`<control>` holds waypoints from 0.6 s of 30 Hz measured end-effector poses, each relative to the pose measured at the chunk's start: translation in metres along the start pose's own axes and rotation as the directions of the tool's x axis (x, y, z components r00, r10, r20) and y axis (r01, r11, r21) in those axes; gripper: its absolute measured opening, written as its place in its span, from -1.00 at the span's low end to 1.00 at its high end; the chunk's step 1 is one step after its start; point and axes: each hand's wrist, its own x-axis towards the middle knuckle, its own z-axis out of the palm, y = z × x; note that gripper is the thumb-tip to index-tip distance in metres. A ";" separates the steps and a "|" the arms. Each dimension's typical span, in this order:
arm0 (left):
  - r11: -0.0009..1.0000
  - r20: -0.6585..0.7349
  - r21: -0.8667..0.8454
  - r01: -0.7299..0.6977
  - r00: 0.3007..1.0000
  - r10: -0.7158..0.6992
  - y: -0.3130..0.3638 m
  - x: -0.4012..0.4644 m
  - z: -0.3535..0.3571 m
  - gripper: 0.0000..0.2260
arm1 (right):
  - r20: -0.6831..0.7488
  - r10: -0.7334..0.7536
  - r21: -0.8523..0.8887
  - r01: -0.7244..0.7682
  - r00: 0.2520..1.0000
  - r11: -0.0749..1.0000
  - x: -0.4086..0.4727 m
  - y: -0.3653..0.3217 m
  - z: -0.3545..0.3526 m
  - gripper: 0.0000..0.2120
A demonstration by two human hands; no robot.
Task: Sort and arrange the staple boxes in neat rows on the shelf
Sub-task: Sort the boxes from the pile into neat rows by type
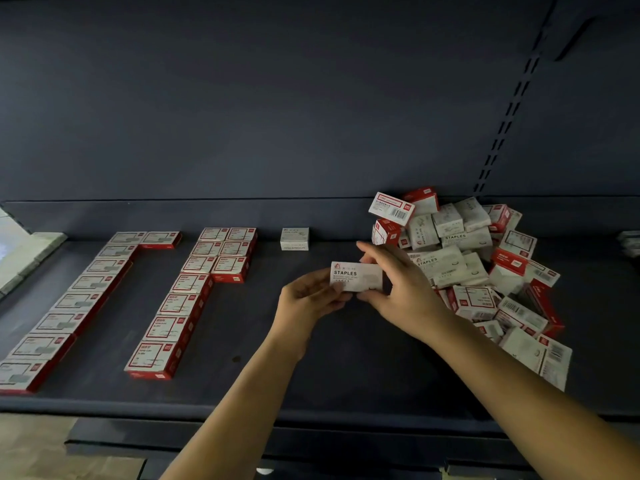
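Head view looks down, close, onto shelf (311, 393) (single view).

Both forearms are bare, with no sleeves, and the left hand (306, 299) and right hand (401, 289) are ungloved.

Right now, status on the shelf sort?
Left hand and right hand both grip one white staples box above the shelf. Red-box rows laid left. Unsorted pile right. Nothing blocking.

The dark shelf (242, 386) carries two red-box rows (69, 303) (180, 306), one white box (294, 238), and a jumbled pile (485, 271) at right.
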 end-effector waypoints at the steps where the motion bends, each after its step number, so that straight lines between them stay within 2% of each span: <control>1: 0.999 0.004 -0.031 -0.004 1.000 0.004 0.001 -0.001 0.000 -0.79 | -0.024 -0.001 0.002 0.001 1.000 1.000 -0.002 -0.002 -0.001 -0.35; 6: 0.989 -0.006 -0.144 -0.016 1.000 0.015 0.006 -0.009 -0.002 -0.77 | -0.080 0.032 -0.031 -0.035 0.996 0.999 -0.010 -0.003 -0.004 -0.42; 10: 0.987 -0.015 -0.159 -0.019 1.000 0.017 0.010 -0.015 -0.010 -0.77 | -0.079 0.030 -0.019 -0.032 0.996 0.999 -0.012 -0.006 -0.003 -0.48; 13: 0.993 -0.025 -0.099 -0.068 0.998 0.066 0.011 -0.020 -0.020 -0.77 | -0.076 0.025 0.005 -0.025 0.997 1.000 -0.009 -0.012 0.005 -0.47; 18: 0.963 -0.086 0.044 -0.268 0.959 0.271 0.015 -0.027 -0.039 -0.75 | -0.074 0.035 0.035 -0.032 0.997 0.999 0.000 -0.032 0.026 -0.48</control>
